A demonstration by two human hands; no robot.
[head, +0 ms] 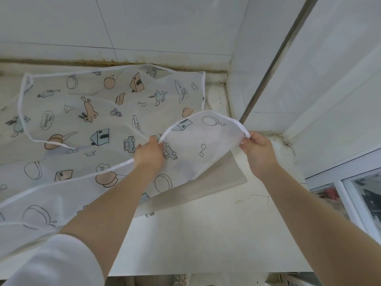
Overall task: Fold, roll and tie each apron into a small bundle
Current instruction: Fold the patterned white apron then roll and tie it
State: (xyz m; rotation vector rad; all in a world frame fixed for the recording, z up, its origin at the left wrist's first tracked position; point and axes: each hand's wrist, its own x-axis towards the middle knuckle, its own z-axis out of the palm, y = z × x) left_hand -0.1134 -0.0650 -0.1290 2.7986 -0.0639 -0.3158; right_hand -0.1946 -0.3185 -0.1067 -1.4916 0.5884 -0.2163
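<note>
A white sleeve [51, 263] is showing nearest, at the lower left, on the left arm. Beyond it, both bare forearms are reaching out over the pale worktop [206, 234]. The left hand [149, 152] is pinching the white-piped edge of the apron [99, 112], its fingers [153, 140] curling round the trim. The right hand [258, 153] is gripping the same trim further along, fingers closed on it, so that a rounded flap of the sheer fabric is arching up between the two hands, off the worktop. The rest of the apron, printed with houses, rabbits, pans and cars, is lying spread across the worktop to the left and reaching back almost to the tiled wall [144, 27]. A window frame [350, 182] is standing at the right.
</note>
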